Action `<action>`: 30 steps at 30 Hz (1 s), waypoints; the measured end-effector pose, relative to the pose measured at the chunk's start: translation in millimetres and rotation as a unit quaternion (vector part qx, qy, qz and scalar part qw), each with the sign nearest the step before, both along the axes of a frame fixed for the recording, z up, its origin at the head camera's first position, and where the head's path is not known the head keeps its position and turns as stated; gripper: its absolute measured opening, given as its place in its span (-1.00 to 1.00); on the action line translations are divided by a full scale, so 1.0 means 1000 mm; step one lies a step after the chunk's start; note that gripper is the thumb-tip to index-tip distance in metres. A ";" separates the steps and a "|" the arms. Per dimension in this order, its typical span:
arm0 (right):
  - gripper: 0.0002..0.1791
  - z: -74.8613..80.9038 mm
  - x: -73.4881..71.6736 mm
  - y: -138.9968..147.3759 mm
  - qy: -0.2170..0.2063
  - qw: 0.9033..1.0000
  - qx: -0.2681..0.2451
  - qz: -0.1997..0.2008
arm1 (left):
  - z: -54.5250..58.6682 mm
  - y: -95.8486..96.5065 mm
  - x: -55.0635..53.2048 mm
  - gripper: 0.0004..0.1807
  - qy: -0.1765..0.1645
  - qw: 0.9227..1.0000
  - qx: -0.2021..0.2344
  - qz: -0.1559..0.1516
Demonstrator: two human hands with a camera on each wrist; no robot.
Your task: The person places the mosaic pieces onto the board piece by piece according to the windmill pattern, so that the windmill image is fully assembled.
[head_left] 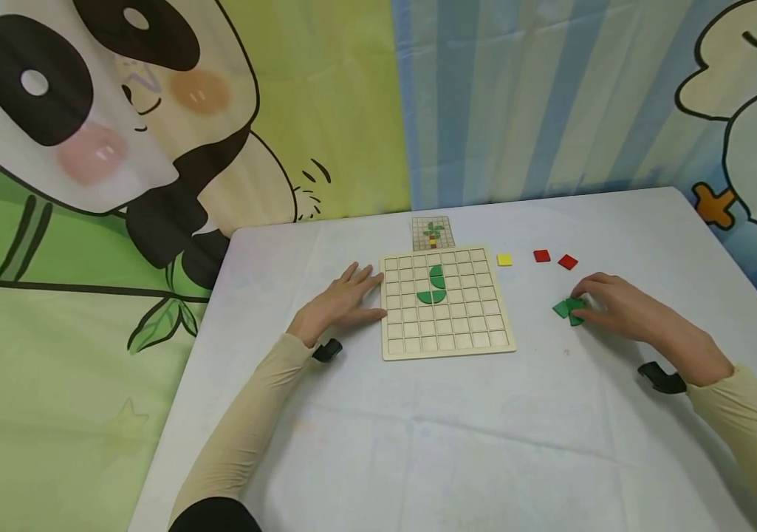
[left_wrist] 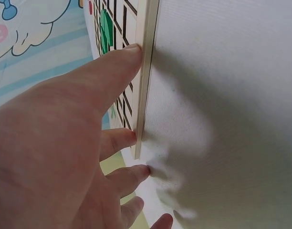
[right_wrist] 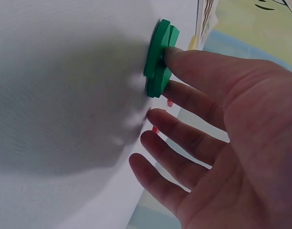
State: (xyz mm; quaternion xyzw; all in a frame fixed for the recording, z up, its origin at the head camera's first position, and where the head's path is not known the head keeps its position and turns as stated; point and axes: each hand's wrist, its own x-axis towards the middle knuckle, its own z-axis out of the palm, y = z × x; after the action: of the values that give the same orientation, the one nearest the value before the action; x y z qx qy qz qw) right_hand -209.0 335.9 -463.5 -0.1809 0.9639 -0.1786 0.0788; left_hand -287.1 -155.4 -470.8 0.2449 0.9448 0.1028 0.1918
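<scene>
The square wooden grid board (head_left: 478, 325) lies flat on the table, with several green quarter-round tiles (head_left: 438, 282) set in its middle cells. My left hand (head_left: 341, 299) is at its left side, fingers spread; in the left wrist view the thumb (left_wrist: 122, 59) and a fingertip touch the board's edge (left_wrist: 147, 62). To the board's right, my right hand (head_left: 611, 307) pinches at a small cluster of green tiles (head_left: 560, 309) between thumb and index finger. In the right wrist view those green tiles (right_wrist: 158, 52) overlap one another, while the other fingers spread loosely.
A small patterned card (head_left: 421, 235) with a gridded plant picture lies behind the board. One yellow square tile (head_left: 504, 260) and two red tiles, a left one (head_left: 541, 256) and a right one (head_left: 567, 262), lie to the board's right. Printed cloth hangs behind the white table (head_left: 451, 458).
</scene>
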 end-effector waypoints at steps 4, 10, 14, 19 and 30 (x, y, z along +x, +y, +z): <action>-0.70 -0.001 0.001 0.002 0.015 1.000 -0.001 0.003 | 0.000 0.000 0.000 -0.05 0.002 1.000 -0.001 -0.002; -0.59 -0.001 0.001 0.008 -0.007 1.000 0.010 -0.020 | 0.001 0.001 0.000 -0.04 0.003 1.000 -0.002 -0.004; -0.62 -0.002 0.001 0.013 -0.014 0.999 0.025 -0.030 | 0.001 0.001 0.000 -0.04 0.002 1.000 -0.002 -0.003; -0.63 -0.004 0.001 0.014 -0.013 0.999 0.028 -0.037 | 0.000 0.000 -0.001 -0.04 0.008 1.000 -0.004 -0.005; -0.61 0.004 -0.001 0.008 -0.002 0.999 0.018 -0.037 | 0.000 0.001 -0.001 -0.05 0.006 1.000 -0.004 -0.001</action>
State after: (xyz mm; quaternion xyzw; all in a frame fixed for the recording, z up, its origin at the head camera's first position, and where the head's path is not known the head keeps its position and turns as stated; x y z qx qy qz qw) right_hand -210.4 344.0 -459.9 -0.1433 0.9728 -0.1649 0.0777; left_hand -288.1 -154.0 -470.9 0.2459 0.9460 0.0974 0.1877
